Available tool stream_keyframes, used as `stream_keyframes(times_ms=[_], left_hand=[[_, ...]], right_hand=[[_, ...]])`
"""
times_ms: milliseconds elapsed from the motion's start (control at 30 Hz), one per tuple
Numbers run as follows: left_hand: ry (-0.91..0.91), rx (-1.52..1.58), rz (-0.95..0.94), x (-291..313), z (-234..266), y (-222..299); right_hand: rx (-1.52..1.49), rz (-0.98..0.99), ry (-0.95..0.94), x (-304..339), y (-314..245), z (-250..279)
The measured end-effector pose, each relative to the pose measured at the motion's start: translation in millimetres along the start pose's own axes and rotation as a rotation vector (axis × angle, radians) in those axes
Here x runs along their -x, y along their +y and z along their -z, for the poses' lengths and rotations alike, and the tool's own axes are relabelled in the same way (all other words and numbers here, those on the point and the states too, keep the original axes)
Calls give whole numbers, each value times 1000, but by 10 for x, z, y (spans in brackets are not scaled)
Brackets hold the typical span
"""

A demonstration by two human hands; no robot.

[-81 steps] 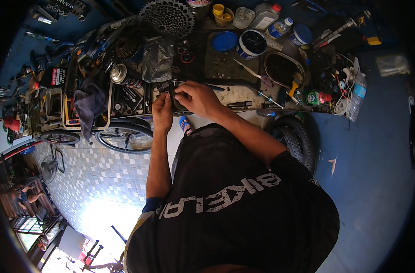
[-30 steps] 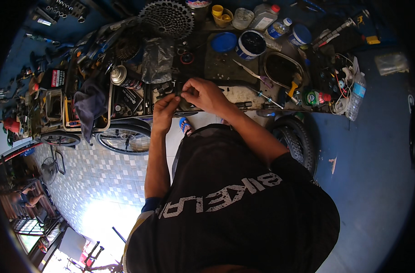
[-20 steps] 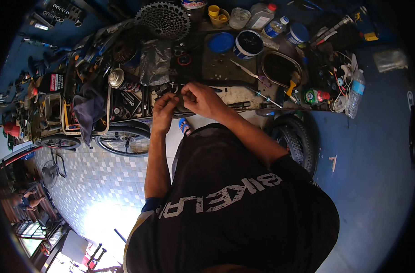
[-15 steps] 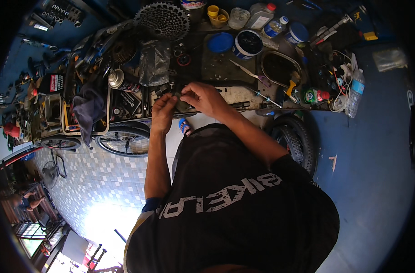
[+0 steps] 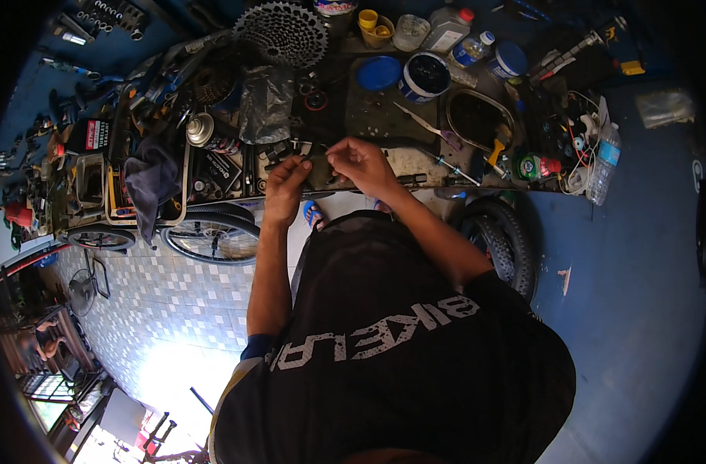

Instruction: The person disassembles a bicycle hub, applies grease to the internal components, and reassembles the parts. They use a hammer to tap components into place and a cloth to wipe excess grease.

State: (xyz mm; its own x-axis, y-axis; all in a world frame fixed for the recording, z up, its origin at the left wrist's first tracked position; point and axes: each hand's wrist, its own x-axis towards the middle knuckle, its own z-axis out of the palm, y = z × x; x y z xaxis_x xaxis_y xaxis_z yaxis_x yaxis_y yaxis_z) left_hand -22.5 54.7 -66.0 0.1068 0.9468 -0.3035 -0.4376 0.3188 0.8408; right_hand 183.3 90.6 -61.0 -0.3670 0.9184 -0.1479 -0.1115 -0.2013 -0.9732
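Over the front edge of the cluttered workbench, my left hand is closed, thumb against fingers. A tiny dark piece shows at its fingertips, too small to name. Just to the right, my right hand is also closed in a pinch, its fingers curled; what they hold, if anything, I cannot make out. A small gap separates the two hands. Beyond the left hand lies a clear plastic bag. Small dark metal parts lie on the bench by the left fingertips.
At the back stand a large bike cassette and a tub of black grease, its blue lid beside it. An oval tray and a water bottle are right. Left are a spray can and a dark cloth. Wheels stand below.
My hands have drawn apart, where their fingertips were together before. The right hand has shifted slightly right. The view has moved a little.
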Motion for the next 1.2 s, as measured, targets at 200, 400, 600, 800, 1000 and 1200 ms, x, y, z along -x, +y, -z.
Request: stream_keyframes(times_ms=[200, 400, 600, 800, 1000, 1200], left_hand=[[-3, -142, -7, 7, -11, 9], [59, 35, -14, 19, 136, 87], [-55, 468, -116, 19, 486, 216], [107, 504, -210, -95, 679, -38], [51, 577, -141, -113, 573, -156], [41, 545, -155, -106, 453, -111]], right_hand=[[355, 173, -11, 23, -111, -8], [455, 138, 163, -111, -88, 277], [1121, 15, 263, -156, -80, 979], [1301, -48, 262, -222, -66, 963], [1244, 131, 157, -403, -139, 650], [1381, 203, 64, -612, 108, 658]])
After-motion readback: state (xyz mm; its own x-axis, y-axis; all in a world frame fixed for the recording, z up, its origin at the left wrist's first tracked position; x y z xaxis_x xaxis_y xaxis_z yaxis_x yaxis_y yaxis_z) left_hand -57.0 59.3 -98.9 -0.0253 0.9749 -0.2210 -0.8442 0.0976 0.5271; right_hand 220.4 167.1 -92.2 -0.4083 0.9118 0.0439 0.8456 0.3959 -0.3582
